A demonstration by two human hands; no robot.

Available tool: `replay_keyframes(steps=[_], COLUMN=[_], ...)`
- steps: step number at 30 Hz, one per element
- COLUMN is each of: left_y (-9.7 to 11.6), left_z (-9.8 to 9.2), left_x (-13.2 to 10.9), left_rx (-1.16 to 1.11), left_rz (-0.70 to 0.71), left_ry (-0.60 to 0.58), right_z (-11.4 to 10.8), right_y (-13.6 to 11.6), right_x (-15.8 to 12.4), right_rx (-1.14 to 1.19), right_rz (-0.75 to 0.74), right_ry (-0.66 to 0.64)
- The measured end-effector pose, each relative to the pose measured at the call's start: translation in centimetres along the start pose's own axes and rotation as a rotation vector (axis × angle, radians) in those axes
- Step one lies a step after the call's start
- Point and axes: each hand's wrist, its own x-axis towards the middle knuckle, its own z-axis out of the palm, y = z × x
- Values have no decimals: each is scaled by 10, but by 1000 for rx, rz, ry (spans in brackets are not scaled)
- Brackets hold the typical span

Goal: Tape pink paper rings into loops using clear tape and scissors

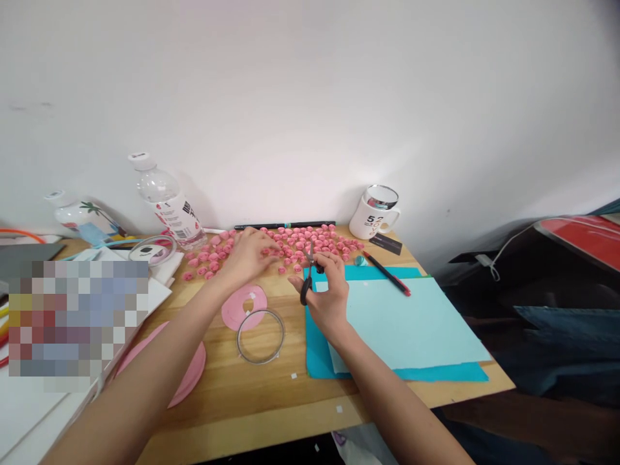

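My left hand (252,255) is over the left part of a spread of small pink paper roses (310,240). Its fingers are curved and apart, and I see nothing held between them. In my right hand (329,290) is a pair of scissors (309,274) with black handles, its blades pointing up toward the roses. Below my left hand lies a pink paper ring (237,308). A roll of clear tape (261,336) overlaps the ring's lower edge. Under my right hand are a light blue sheet (411,323) and a darker blue sheet (317,355).
A water bottle (167,203) and a white mug (372,216) stand by the wall. A black and red pen (387,273) lies across the blue sheets, near a dark card (386,243). Pink paper discs (194,371) are under my left forearm. Papers (29,413) cover the left side.
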Motion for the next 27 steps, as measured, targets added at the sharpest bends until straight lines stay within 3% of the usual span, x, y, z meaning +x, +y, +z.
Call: replay_keyframes(steps=[4,6,8,11,15,27], left_y=[13,18,23,28,31,28], left_z=[-16,-21,-23,-25,-28,-36], left_x=[-15,-23,-30,-36,-40,-41], left_rx=[-843,-1152,-1314,-1350,-1322,-1184], left_rz=[-417,-504,-574,-660,-671,-687], left_ry=[42,-14,-66,-140,-223,-198], right_z=[2,3,4,5,4,3], right_y=[3,4,5,5,5,4], right_x=[-2,-3,-5,-6,-7,-7], right_rx=[-39,-54,-71,-106,-138,-137], right_rz=[-9,-55,-112,-187,-218,-245], right_ry=[-52,-75,-104,-150,-193,-247])
